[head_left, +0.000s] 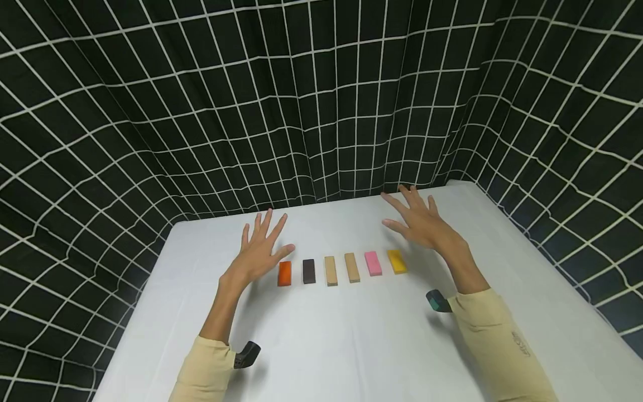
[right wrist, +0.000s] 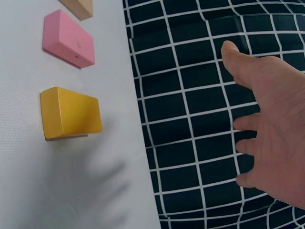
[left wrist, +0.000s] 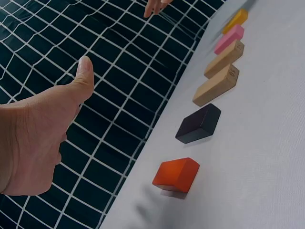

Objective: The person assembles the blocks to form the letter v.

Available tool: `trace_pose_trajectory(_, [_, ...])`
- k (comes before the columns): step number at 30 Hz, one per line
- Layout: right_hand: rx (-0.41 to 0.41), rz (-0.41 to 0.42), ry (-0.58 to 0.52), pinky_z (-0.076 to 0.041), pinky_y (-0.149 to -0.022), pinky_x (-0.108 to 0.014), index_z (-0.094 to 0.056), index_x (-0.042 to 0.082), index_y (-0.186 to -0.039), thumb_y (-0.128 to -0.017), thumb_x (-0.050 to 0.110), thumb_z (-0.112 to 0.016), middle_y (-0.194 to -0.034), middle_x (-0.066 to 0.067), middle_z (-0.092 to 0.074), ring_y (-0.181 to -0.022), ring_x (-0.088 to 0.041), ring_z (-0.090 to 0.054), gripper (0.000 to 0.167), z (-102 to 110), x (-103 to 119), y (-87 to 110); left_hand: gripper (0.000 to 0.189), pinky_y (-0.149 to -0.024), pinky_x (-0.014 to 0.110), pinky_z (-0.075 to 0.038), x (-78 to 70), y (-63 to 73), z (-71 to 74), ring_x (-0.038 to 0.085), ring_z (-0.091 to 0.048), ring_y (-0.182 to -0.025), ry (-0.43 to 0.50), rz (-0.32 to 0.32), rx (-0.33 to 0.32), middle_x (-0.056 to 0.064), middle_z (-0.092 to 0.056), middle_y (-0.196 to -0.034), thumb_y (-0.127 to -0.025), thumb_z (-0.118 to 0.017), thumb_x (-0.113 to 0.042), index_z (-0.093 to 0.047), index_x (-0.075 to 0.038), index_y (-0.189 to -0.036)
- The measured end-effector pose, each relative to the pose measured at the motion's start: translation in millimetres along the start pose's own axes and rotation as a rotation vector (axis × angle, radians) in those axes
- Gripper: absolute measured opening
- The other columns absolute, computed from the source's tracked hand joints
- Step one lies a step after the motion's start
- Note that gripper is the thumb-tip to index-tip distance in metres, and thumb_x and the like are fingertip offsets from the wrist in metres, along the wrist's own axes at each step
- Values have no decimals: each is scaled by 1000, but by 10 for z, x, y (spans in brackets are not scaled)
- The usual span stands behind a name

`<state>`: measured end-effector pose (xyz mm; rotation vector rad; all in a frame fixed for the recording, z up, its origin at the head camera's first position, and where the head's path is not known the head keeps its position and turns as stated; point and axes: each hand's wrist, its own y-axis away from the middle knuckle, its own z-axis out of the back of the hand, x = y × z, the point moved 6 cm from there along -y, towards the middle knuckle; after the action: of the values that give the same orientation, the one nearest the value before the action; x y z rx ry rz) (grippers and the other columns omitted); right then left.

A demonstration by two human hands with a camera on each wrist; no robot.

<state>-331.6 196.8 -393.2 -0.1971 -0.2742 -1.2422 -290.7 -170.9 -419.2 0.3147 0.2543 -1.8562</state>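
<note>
Both hands hover over the white table with nothing in them. My left hand (head_left: 257,256) has its fingers spread and stands nearest the orange block (head_left: 284,273). To the right of that one lies a black block (head_left: 308,271), followed by two plain wooden blocks, the left one (head_left: 330,271) and the right one (head_left: 352,267). Then come a pink block (head_left: 373,263) and a yellow block (head_left: 397,261), ending the row. Just beyond the yellow block, my right hand (head_left: 421,222) is held with fingers apart. In the left wrist view, one wooden block (left wrist: 217,86) bears dark markings.
A white cloth covers the table (head_left: 321,335). Black curtain with a white grid (head_left: 321,111) hangs along the back and both sides, close to the table edges. A small dark device sits at each wrist, on the left sleeve (head_left: 247,355) and the right sleeve (head_left: 438,301).
</note>
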Motion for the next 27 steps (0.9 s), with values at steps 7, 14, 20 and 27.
trace_pose_trajectory(7, [-16,21,-30,0,-126,-77,-21,32,-168,-105,58,-49,-175,-24,-4,-162,-51,-3,73,0,-25,118,83,-132,63,11,-101,-34,-75,36,13,-165,10,-33,-27,5,10,-178,-102,-47,-66,-8,-33,-169])
trace_pose_trajectory(14, [-26,64,-31,-2,-128,-74,-21,33,-168,-108,58,-39,-175,-22,-10,-162,-48,-7,67,-2,38,150,83,-132,62,10,-140,-31,-100,36,12,-166,0,-41,-21,6,8,-179,-103,-46,-66,-6,-34,-169])
trace_pose_trajectory(20, [-48,85,-31,2,-129,-73,-21,32,-168,-110,57,-33,-175,-21,-12,-163,-46,-6,64,40,96,106,82,-132,61,12,-100,-82,-8,36,13,-165,24,-31,-58,4,10,-178,-103,-48,-63,-7,-36,-169])
trace_pose_trajectory(27, [-68,121,-34,9,-127,-73,-24,33,-167,-109,59,-34,-176,-18,-15,-164,-43,-6,64,42,260,7,80,-133,62,9,-82,-115,65,38,11,-165,36,-85,-69,6,6,-179,-104,-49,-61,-7,-37,-169])
